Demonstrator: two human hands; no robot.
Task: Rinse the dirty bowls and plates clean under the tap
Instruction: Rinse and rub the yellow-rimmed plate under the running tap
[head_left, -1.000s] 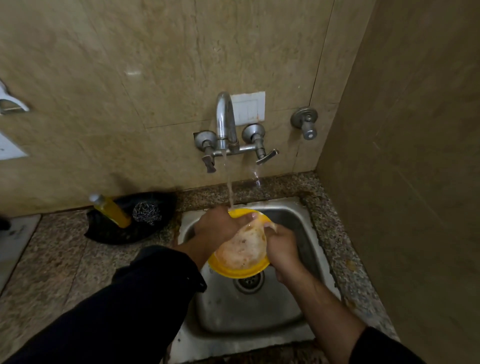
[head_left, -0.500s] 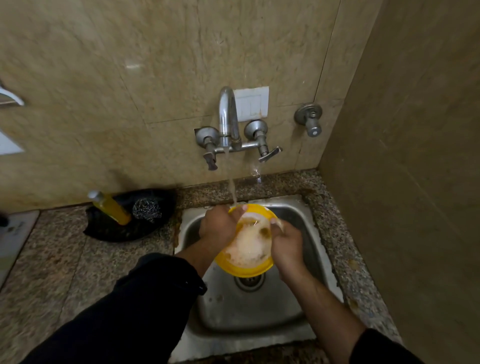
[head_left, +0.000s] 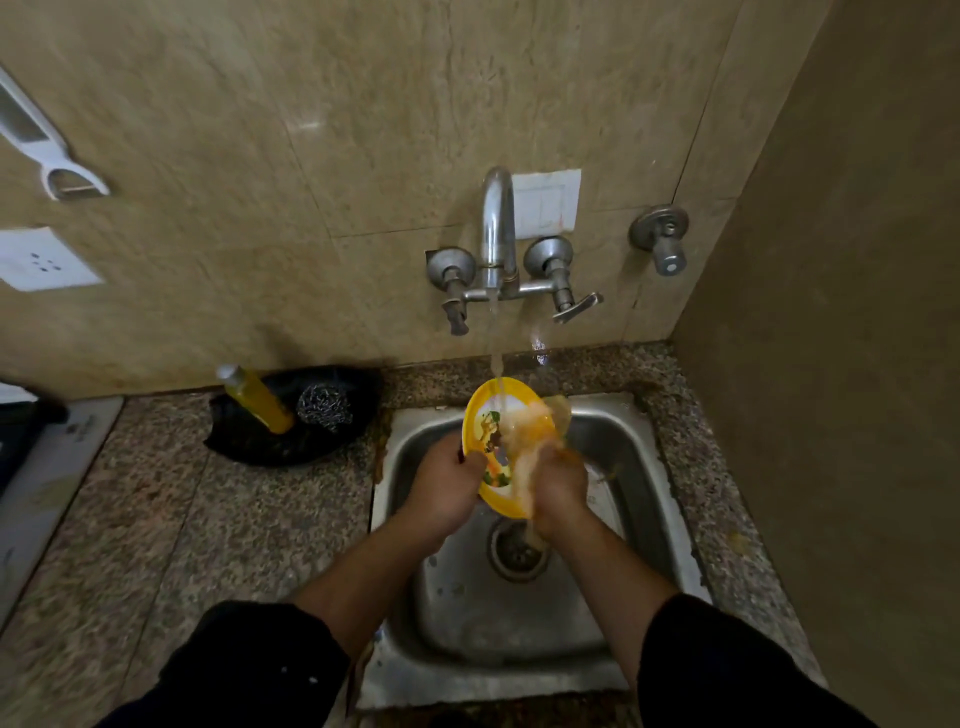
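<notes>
Holding a yellow plate (head_left: 480, 415) on a tilt above the steel sink (head_left: 631, 441), you have it directly beneath the tap (head_left: 497, 234), and the stream of water (head_left: 496, 353) lands on its upper part and spreads down its face. Your left hand (head_left: 447, 488) grips the plate's lower left edge, thumb curled over the rim onto the front. Your right hand (head_left: 561, 488) lies against the plate's right side, but running water sheets over the fingers and blurs them, so you cannot tell whether they clasp the plate or press flat on it. Green and brown marks show on the plate's pale centre, left of the flow. Water runs off below your right hand toward the round drain (head_left: 519, 553) in the sink floor. Both forearms are bare, with dark sleeves pushed up. On the speckled stone counter (head_left: 208, 519) to the left of the sink sits a black tray (head_left: 249, 447) against the wall, holding a yellow bottle (head_left: 257, 400) that leans left and a steel scrubber (head_left: 324, 408) just beside it. A separate valve (head_left: 662, 239) is fixed to the tiled wall right of the tap, and a white socket (head_left: 41, 260) is mounted far left.
</notes>
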